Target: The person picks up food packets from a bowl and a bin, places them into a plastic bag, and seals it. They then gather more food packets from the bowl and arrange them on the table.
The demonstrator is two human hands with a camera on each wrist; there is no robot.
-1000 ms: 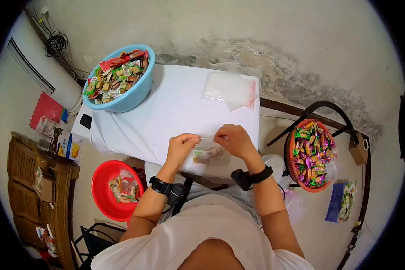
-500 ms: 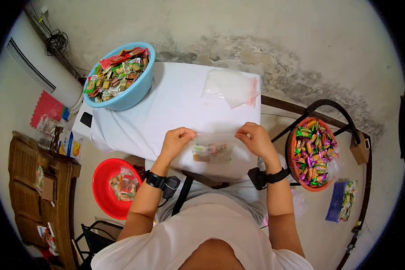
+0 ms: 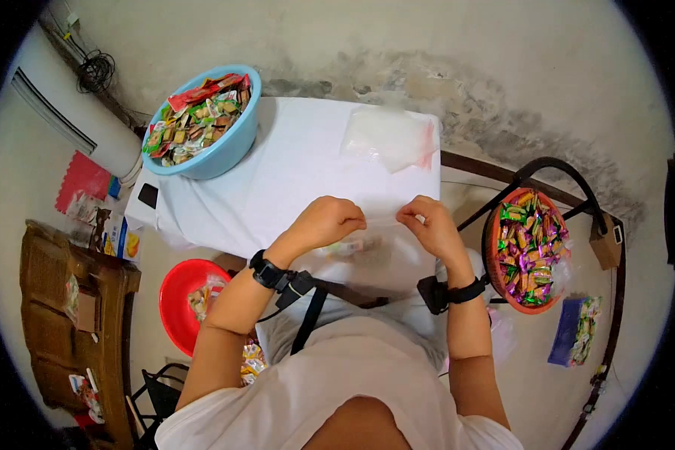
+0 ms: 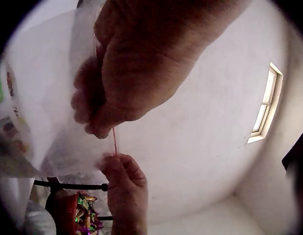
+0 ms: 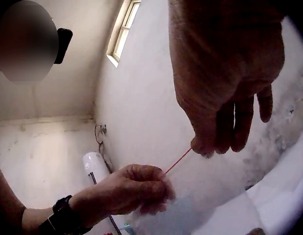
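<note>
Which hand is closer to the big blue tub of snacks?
Left. The left hand pinches the clear bag to the right of the blue tub; the right hand pinches it farther right.

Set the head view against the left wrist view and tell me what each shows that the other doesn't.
Only the head view: the blue basin heaped with wrapped packets and the red basin.

Only the left wrist view: a window, and a thin red line standing out between the hands.

Both: the left hand and right hand pinching the clear bag, plus the orange basket of wrapped sweets.
</note>
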